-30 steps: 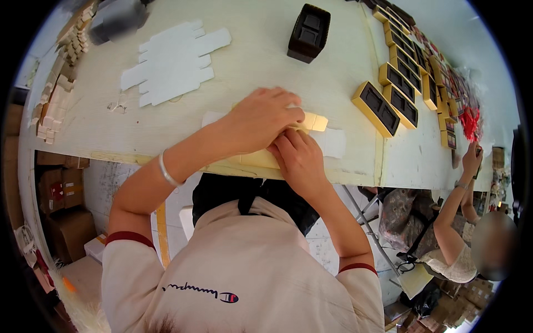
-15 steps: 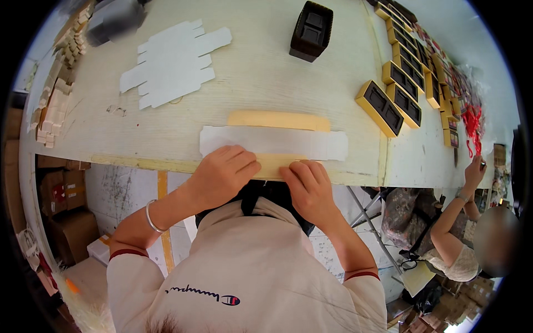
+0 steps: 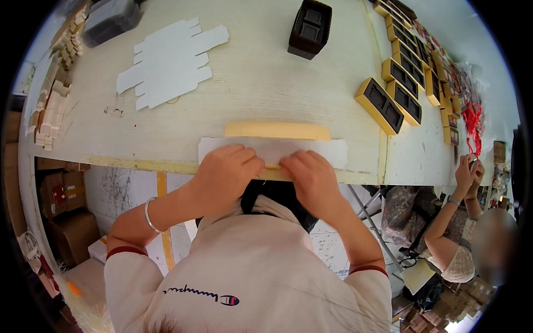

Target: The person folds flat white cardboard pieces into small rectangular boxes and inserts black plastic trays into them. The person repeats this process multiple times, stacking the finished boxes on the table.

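A partly folded cardboard box blank (image 3: 277,146), white inside, lies along the near edge of the table. Its far flap (image 3: 277,131) is folded up and shows yellow. My left hand (image 3: 229,173) is closed on the near side of the blank, fingers curled over it. My right hand (image 3: 312,180) grips the same near side further right. Between my fingertips a thin strip of yellow shows; the rest of that near fold is hidden under my hands.
A flat white box blank (image 3: 169,64) lies at the far left. Further back stands a stack of black plastic trays (image 3: 310,33). Yellow boxes with black inserts (image 3: 380,106) line the right side. At the left edge are stacked cardboard pieces (image 3: 53,111). A co-worker's hands (image 3: 469,175) are at the right.
The box blank has shifted slightly toward me. My right hand has moved up onto its near side, and both hands now press there. The co-worker's hands have come together.
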